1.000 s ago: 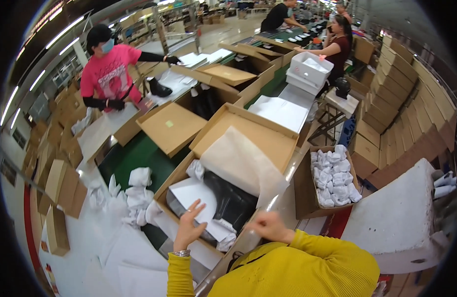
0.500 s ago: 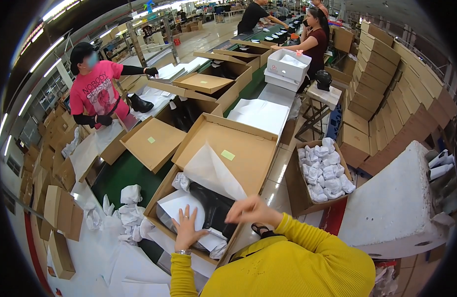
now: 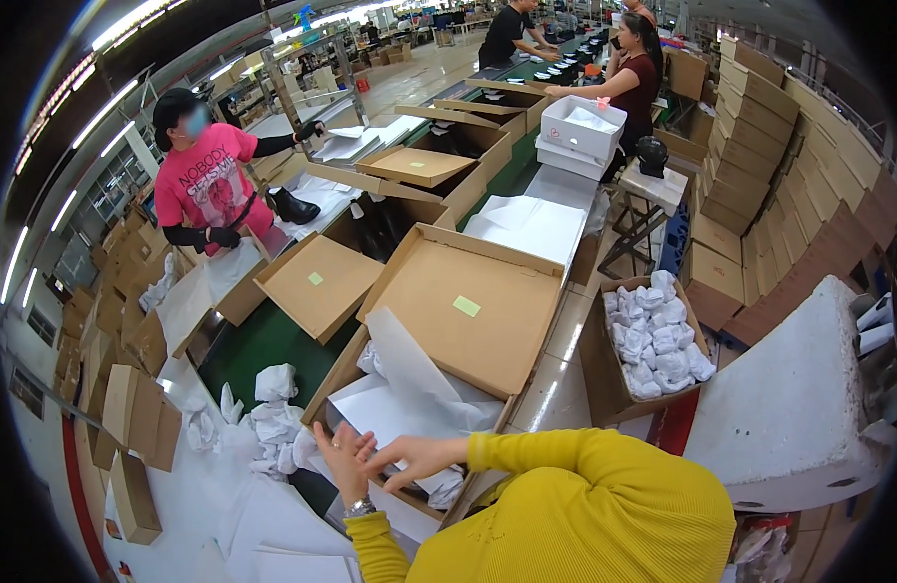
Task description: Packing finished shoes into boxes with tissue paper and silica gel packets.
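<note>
An open brown cardboard box [image 3: 324, 393] lies in front of me, its lid [image 3: 487, 309] tilted back and marked with a small green label. White tissue paper [image 3: 424, 389] now covers the black boot inside, with a white sheet [image 3: 366, 408] and crumpled paper wads around it. Above the box's near left corner, my left hand [image 3: 345, 464] is raised with its fingers apart, holding nothing. My right hand [image 3: 414, 457] reaches across from the right, fingers stretched toward the left palm, also empty. Whether the hands touch I cannot tell.
Paper wads [image 3: 276, 418] are heaped left of the box on the green conveyor [image 3: 264, 350]. A carton of wrapped wads [image 3: 652, 335] stands at right, beside a white block [image 3: 783, 398]. More boot boxes line the conveyor; a person in pink [image 3: 210, 175] works at left.
The tissue paper has come down over the boot. My left hand has lifted off the white sheet, and my right hand has moved left to meet it.
</note>
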Motion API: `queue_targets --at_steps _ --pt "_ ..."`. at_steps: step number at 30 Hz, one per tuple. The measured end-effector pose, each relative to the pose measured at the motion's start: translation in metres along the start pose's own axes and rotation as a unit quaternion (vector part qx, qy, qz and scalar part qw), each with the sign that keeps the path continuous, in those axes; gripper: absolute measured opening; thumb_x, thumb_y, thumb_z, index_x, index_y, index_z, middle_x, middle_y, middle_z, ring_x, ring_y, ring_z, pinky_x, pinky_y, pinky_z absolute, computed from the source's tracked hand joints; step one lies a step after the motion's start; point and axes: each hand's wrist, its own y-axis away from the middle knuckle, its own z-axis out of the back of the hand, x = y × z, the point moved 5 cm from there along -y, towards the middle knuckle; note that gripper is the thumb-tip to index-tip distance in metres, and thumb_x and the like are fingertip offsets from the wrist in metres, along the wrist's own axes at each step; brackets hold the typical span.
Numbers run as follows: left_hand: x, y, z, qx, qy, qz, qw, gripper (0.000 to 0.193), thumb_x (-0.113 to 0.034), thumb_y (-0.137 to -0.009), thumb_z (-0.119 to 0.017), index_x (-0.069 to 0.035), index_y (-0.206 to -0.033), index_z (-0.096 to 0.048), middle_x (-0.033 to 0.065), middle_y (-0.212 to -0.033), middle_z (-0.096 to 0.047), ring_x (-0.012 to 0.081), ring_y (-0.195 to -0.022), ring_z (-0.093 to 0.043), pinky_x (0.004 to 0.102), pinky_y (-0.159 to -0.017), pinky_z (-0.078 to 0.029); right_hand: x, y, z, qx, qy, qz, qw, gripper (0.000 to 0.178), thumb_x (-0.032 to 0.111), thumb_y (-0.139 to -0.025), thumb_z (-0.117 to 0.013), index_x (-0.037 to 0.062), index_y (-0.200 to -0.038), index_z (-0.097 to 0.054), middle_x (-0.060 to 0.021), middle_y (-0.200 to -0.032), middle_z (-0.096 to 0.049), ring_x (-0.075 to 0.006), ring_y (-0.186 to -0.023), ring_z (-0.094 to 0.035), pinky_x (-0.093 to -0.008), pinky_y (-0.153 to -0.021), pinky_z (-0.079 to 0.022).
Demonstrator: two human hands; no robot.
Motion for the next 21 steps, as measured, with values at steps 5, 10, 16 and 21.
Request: queue_targets --at_steps 5,10,16,21 --pt "-0.001 0.016 -0.033 0.027 -0.067 -0.02 0.997 0.09 -0.002 -0.08 -0.065 -0.017 -0.145 -0.004 0.0232 -0.129 -0.039 0.0245 -0.081 -0.062 0.0303 -0.067 -0.054 0.011 0.118 0.113 -0.532 0.101 0.002 0.841 0.009 0.011 -0.079 -0.067 0.003 -0.082 -0.068 -0.0021 -0.073 -0.064 -0.0089 -0.07 -0.058 -0.0239 -0.064 -0.047" --pt "-0.004 0.013 -0.096 0.076 -0.177 -0.1 0.976 0.105 -0.009 -0.07 -0.076 -0.016 -0.146 -0.003 0.0233 -0.127 -0.044 0.0216 -0.082 -0.061 0.0294 -0.069 -0.052 -0.041 0.211 0.181 -0.798 0.067 -0.065 0.596 0.038 0.007 -0.076 -0.068 0.0026 -0.111 -0.054 -0.0062 -0.093 -0.06 -0.0126 -0.083 -0.057 -0.0256 -0.068 -0.048" --pt "-0.018 0.024 -0.173 0.152 -0.297 -0.214 0.918 0.109 -0.012 -0.065 -0.078 -0.01 -0.145 -0.004 0.0246 -0.12 -0.051 0.0224 -0.082 -0.06 0.0324 -0.068 -0.05 -0.09 0.185 0.188 -0.714 -0.272 -0.015 0.645 0.039 0.002 -0.076 -0.064 -0.0037 -0.112 -0.051 -0.011 -0.101 -0.061 -0.0186 -0.091 -0.06 -0.0306 -0.078 -0.049" --pt "0.0 0.004 -0.159 0.092 -0.398 -0.313 0.857 0.095 0.007 -0.063 -0.056 -0.008 -0.145 -0.011 0.024 -0.108 -0.056 0.0243 -0.062 -0.059 0.0323 -0.063 -0.049 -0.053 0.173 0.17 -0.704 -0.168 0.046 0.688 0.028 0.0 -0.079 -0.058 -0.0034 -0.107 -0.054 -0.0081 -0.1 -0.062 -0.0163 -0.09 -0.06 -0.028 -0.08 -0.048"
